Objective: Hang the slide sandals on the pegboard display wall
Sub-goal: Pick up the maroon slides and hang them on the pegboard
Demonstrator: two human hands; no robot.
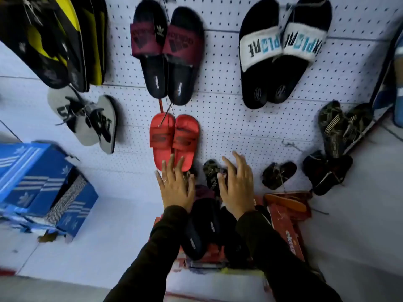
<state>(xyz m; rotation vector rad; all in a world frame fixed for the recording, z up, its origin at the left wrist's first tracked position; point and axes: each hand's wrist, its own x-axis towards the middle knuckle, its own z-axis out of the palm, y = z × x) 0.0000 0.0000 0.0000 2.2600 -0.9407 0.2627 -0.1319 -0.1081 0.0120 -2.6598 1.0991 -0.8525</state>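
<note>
A red pair of slide sandals (174,140) hangs by a string on the white pegboard wall (229,131). My left hand (176,186) is spread just under it, fingertips at the heels, holding nothing. My right hand (236,188) is beside it, fingers apart and curled, over a camouflage sandal (210,173). Below both hands a black pair with a maroon strap (202,223) hangs against the wall, partly hidden by my sleeves. Above the red pair hangs a black and maroon pair (168,53).
Black slides with white straps (281,53) hang upper right. Grey flip-flops (87,120) and yellow-black ones (58,40) hang at left. Dark pairs (327,171) hang at right. Blue shoeboxes (41,188) stand left, red boxes (285,227) below. A bare hook (291,146) sticks out.
</note>
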